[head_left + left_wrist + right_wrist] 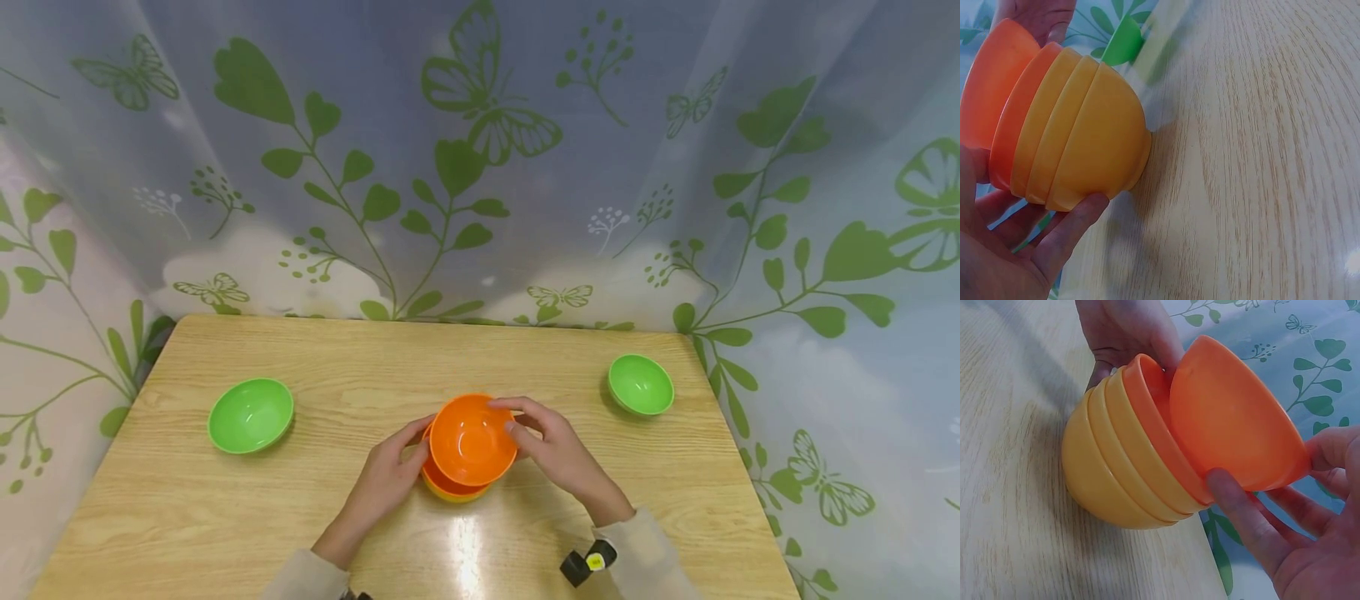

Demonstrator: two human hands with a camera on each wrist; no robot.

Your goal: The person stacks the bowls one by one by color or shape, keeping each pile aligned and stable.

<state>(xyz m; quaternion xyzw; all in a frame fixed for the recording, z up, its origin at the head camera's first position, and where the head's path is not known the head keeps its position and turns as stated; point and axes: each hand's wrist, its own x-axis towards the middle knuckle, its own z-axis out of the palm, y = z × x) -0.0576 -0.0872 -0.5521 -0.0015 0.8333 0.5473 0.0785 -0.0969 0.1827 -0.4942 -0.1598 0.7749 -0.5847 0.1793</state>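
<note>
An orange bowl [472,440] sits tilted at the mouth of a nested stack. Below it in the right wrist view are a second orange bowl [1155,431] and several yellow bowls [1094,469]. My right hand [558,454] grips the upper orange bowl at its right side, thumb and fingers on either side of the rim. From the left, my left hand [386,475] holds the stack. In the left wrist view its fingers [1075,228] curl under the yellow bowls, with the thumb up by the orange rims.
A green bowl [251,416] stands on the wooden table [360,358] at the left, and another green bowl [641,385] at the back right. A leaf-and-butterfly patterned curtain [480,208] hangs behind the table and along its sides.
</note>
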